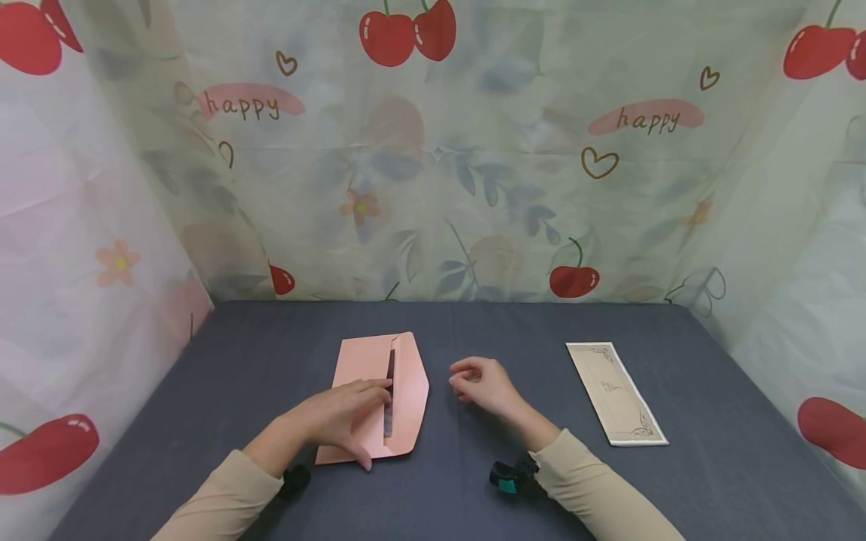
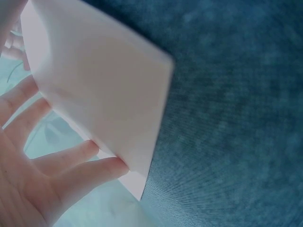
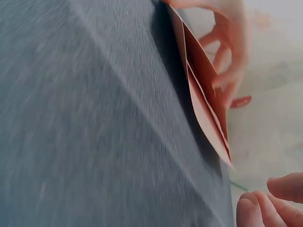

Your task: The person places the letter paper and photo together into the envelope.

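Cherry-printed cloth hangs on three sides of my workspace, and from the head view I count three "happy"-less details worth noting only as backdrop: the real inventory sits on one dark grey table (image 1: 271, 353). On it I count one pink envelope (image 1: 406, 376), one long cream card (image 1: 614, 391) with ornamental corners, and two hands. I have the envelope lying flat a little left of the table's middle, its flap unfolded to the right so a dark slit shows along the opening. My left hand (image 1: 341, 417) rests on top of the envelope with fingers straight and spread, the fingertips reaching toward the slit and the thumb at the envelope's near edge; it presses down and clasps nothing. The left wrist view shows those straight fingers (image 2: 71, 165) lying against the pale paper. My right hand (image 1: 483, 385) is just to the right of the envelope, apart from it, fingers loosely curled and holding nothing; the right wrist view shows the fingertips (image 3: 265, 208) clear of the flap's edge. I see the card well apart on the right, untouched, lying flat and slightly angled.
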A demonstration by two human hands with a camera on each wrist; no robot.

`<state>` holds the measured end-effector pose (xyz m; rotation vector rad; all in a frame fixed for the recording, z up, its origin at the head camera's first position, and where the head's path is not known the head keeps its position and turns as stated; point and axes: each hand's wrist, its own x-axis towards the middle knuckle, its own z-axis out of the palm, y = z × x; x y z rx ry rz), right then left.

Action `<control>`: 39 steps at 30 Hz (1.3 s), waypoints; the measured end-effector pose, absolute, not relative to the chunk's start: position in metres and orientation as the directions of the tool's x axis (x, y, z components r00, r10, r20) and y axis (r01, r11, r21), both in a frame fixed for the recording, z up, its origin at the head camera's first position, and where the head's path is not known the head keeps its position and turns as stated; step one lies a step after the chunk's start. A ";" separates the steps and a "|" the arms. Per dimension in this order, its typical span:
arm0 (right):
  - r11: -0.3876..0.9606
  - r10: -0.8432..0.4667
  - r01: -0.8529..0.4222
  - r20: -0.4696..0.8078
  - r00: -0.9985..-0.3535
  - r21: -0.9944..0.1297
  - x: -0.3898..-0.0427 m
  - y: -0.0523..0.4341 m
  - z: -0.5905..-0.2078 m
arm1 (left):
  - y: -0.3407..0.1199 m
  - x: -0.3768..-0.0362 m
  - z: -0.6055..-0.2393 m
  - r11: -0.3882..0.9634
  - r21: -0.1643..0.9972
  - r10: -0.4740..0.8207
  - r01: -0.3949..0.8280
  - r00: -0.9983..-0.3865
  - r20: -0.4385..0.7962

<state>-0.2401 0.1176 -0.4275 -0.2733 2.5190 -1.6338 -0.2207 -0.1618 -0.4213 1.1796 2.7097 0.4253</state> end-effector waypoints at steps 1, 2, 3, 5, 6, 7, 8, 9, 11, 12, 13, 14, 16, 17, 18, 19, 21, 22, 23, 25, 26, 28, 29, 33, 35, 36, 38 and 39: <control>0.405 -0.211 -0.076 -0.013 -0.977 -0.911 -0.240 0.122 -0.427 | -0.162 -0.221 -0.421 0.649 0.317 0.735 0.691 -0.677 -0.030; 0.412 -0.203 -0.072 -0.015 -0.979 -0.908 -0.241 0.126 -0.427 | -0.162 -0.221 -0.421 0.649 0.315 0.736 0.692 -0.677 -0.029; 0.419 -0.195 -0.067 -0.018 -0.981 -0.906 -0.241 0.130 -0.427 | -0.162 -0.221 -0.421 0.650 0.316 0.735 0.691 -0.677 -0.030; 0.428 -0.179 -0.057 -0.023 -0.984 -0.902 -0.242 0.139 -0.427 | -0.162 -0.221 -0.421 0.650 0.318 0.735 0.690 -0.678 -0.030; 0.433 -0.173 -0.054 -0.024 -0.985 -0.900 -0.242 0.144 -0.427 | -0.162 -0.221 -0.421 0.649 0.321 0.735 0.690 -0.677 -0.030; 0.437 -0.167 -0.052 -0.024 -0.986 -0.898 -0.242 0.149 -0.427 | -0.162 -0.221 -0.421 0.648 0.321 0.736 0.691 -0.677 -0.030; 0.444 -0.159 -0.051 -0.023 -0.987 -0.895 -0.241 0.154 -0.427 | -0.162 -0.222 -0.422 0.647 0.322 0.737 0.691 -0.676 -0.029; 0.447 -0.154 -0.051 -0.021 -0.988 -0.893 -0.241 0.159 -0.427 | -0.162 -0.222 -0.422 0.647 0.325 0.736 0.690 -0.676 -0.032; 0.458 -0.142 -0.054 -0.013 -0.990 -0.888 -0.240 0.170 -0.427 | -0.162 -0.221 -0.422 0.647 0.325 0.737 0.689 -0.675 -0.034; 0.463 -0.137 -0.058 -0.007 -0.991 -0.884 -0.240 0.176 -0.427 | -0.162 -0.221 -0.422 0.649 0.325 0.735 0.687 -0.677 -0.038; 0.467 -0.129 -0.058 -0.003 -0.992 -0.882 -0.240 0.181 -0.427 | -0.161 -0.221 -0.421 0.649 0.324 0.736 0.688 -0.676 -0.037; 0.474 -0.122 -0.059 0.001 -0.993 -0.879 -0.240 0.187 -0.427 | -0.161 -0.221 -0.422 0.649 0.324 0.736 0.688 -0.676 -0.036; 0.486 -0.103 -0.058 0.009 -0.995 -0.872 -0.240 0.199 -0.426 | -0.161 -0.220 -0.422 0.651 0.324 0.735 0.687 -0.677 -0.039; 0.495 -0.090 -0.056 0.012 -0.996 -0.867 -0.240 0.205 -0.426 | -0.161 -0.220 -0.422 0.651 0.324 0.735 0.687 -0.677 -0.040; 0.504 -0.077 -0.050 0.013 -0.997 -0.862 -0.239 0.211 -0.425 | -0.161 -0.221 -0.422 0.650 0.323 0.735 0.688 -0.677 -0.039; 0.512 -0.063 -0.043 0.012 -0.998 -0.858 -0.239 0.217 -0.425 | -0.161 -0.221 -0.422 0.650 0.323 0.735 0.688 -0.676 -0.039; 0.528 -0.030 -0.026 0.012 -0.999 -0.849 -0.238 0.229 -0.423 | -0.161 -0.221 -0.422 0.651 0.323 0.735 0.687 -0.677 -0.040; 0.533 -0.013 -0.017 0.012 -1.000 -0.846 -0.237 0.234 -0.423 | -0.161 -0.221 -0.422 0.651 0.321 0.735 0.688 -0.677 -0.039; 0.539 0.004 -0.008 0.013 -1.000 -0.843 -0.236 0.240 -0.422 | -0.161 -0.221 -0.422 0.652 0.318 0.735 0.689 -0.677 -0.039; 0.546 0.036 0.009 0.012 -0.999 -0.838 -0.234 0.252 -0.421 | -0.161 -0.221 -0.422 0.653 0.318 0.734 0.688 -0.678 -0.040; 0.552 0.049 0.015 0.015 -0.999 -0.833 -0.233 0.258 -0.421 | -0.161 -0.221 -0.422 0.653 0.317 0.734 0.688 -0.678 -0.039; 0.556 0.074 0.024 0.021 -0.997 -0.831 -0.231 0.270 -0.419 | -0.161 -0.221 -0.422 0.653 0.315 0.734 0.688 -0.678 -0.040; 0.564 0.083 0.030 0.021 -0.996 -0.826 -0.229 0.276 -0.419 | -0.161 -0.221 -0.422 0.653 0.315 0.734 0.689 -0.678 -0.039; 0.581 0.137 0.057 0.028 -0.990 -0.812 -0.226 0.298 -0.417 | -0.161 -0.221 -0.422 0.649 0.316 0.737 0.692 -0.675 -0.035; 0.602 0.171 0.084 0.026 -0.985 -0.794 -0.226 0.309 -0.418 | -0.161 -0.221 -0.422 0.647 0.316 0.738 0.694 -0.674 -0.034; 0.612 0.192 0.097 0.028 -0.981 -0.785 -0.226 0.314 -0.419 | -0.161 -0.221 -0.422 0.647 0.317 0.739 0.694 -0.673 -0.033; 0.637 0.235 0.134 0.026 -0.972 -0.759 -0.226 0.322 -0.421 | -0.161 -0.221 -0.422 0.644 0.315 0.741 0.697 -0.671 -0.030; 0.646 0.256 0.151 0.025 -0.966 -0.748 -0.226 0.326 -0.422 | -0.161 -0.221 -0.422 0.644 0.316 0.741 0.697 -0.671 -0.030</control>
